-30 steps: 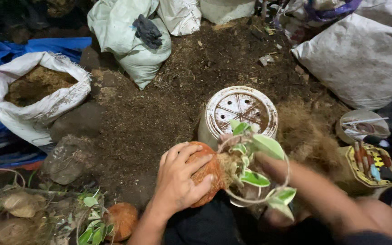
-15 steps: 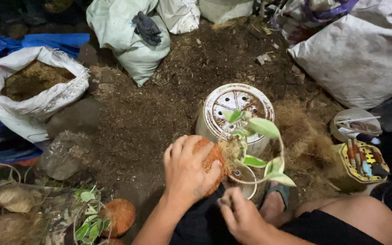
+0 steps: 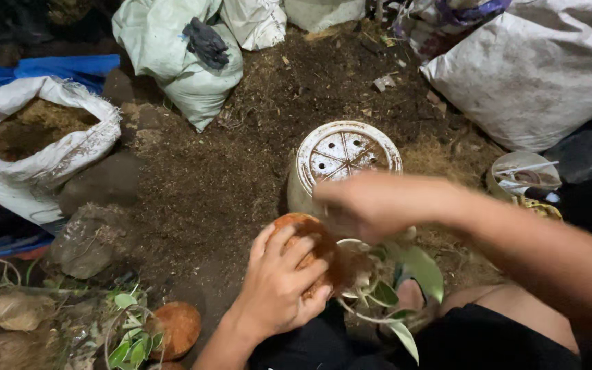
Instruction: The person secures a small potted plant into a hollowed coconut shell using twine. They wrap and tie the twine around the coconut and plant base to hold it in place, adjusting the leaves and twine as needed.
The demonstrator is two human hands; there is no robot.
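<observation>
Two hands engaged: left hand (image 3: 279, 291) grips the brown husk pot (image 3: 313, 250); right hand (image 3: 368, 205) above it, grip indeterminate; plant (image 3: 395, 281) just beneath.

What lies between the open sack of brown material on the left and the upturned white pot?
In the head view, only dark loose soil with a few grey stones lies between the open sack and the upturned white pot.
</observation>
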